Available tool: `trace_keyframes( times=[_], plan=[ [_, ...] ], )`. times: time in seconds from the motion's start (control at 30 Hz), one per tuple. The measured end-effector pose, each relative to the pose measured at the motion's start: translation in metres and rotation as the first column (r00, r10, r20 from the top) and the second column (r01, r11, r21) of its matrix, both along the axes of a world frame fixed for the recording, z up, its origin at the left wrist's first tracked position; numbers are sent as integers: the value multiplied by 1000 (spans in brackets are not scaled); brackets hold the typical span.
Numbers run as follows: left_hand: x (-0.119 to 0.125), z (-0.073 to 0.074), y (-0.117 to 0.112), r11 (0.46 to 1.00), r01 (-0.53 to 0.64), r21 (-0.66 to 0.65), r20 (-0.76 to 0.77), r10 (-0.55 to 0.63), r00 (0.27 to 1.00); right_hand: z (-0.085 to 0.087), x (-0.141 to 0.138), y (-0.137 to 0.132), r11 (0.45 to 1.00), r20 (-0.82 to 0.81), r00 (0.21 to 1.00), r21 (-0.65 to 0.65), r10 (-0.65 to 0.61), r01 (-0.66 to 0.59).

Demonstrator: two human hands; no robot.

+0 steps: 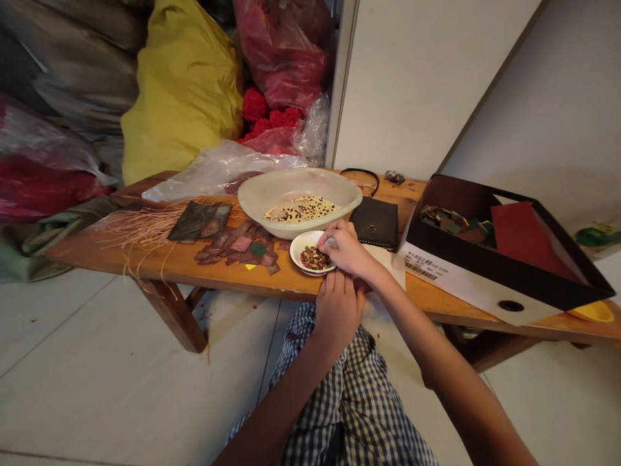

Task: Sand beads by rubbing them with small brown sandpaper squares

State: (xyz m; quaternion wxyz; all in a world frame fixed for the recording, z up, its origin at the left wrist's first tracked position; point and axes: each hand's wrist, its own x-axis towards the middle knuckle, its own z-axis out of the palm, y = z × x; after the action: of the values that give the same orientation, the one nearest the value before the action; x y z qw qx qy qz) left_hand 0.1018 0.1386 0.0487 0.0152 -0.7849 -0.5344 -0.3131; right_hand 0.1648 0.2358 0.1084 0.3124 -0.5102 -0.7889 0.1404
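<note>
Well, the right hand point(345, 249) pinches a small white dish point(303, 244) of mixed beans point(314, 259); the left hand point(338, 309) curls closed just below it.

At eleven o'clock a yellow sack point(182, 90) and red plastic bags point(284, 52) sit behind the wooden bench point(160, 262), with pale fibre strands point(140, 230) at ten o'clock and a black box point(460, 259) at two.

A white dish point(297, 249), blue-and-white checked cloth point(359, 395), a yellow sack point(179, 90).
</note>
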Motion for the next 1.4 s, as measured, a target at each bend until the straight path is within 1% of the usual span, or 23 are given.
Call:
trace_keyframes(
  times=[0.13,0.33,0.5,0.73,0.97,1.03,1.1,1.27,1.33,1.4],
  plan=[
    [1,-1,0,1000,-7,4,4,7,1000,1,-1,2,999,89,995,-6,-53,54],
    [0,0,1,1000,-5,14,0,5,1000,3,-5,2,999,177,984,-10,-29,31],
    [0,-1,1,1000,-4,14,-3,4,1000,2,-8,3,1000,216,976,-14,-15,18],
    [0,-1,0,1000,1,20,1,-1,1000,0,-7,3,1000,199,980,18,-10,7],
    [0,-2,0,1000,-1,14,14,1,1000,-1,5,-4,996,91,996,88,-12,4],
    [0,-1,-1,1000,3,4,18,-3,1000,1,14,-10,993,33,999,115,-24,20],
    [-2,1,-2,1000,18,-7,24,-17,1000,4,27,-23,988,-43,998,144,-50,56],
    [-7,6,-5,996,77,-38,62,-74,995,11,69,-78,978,-212,974,174,-81,120],
    [-9,7,-5,994,98,-50,88,-94,992,7,84,-97,975,-267,959,166,-98,146],
    [-10,6,-3,992,115,-60,116,-107,988,-4,95,-107,978,-268,957,137,-116,157]
  ],
)
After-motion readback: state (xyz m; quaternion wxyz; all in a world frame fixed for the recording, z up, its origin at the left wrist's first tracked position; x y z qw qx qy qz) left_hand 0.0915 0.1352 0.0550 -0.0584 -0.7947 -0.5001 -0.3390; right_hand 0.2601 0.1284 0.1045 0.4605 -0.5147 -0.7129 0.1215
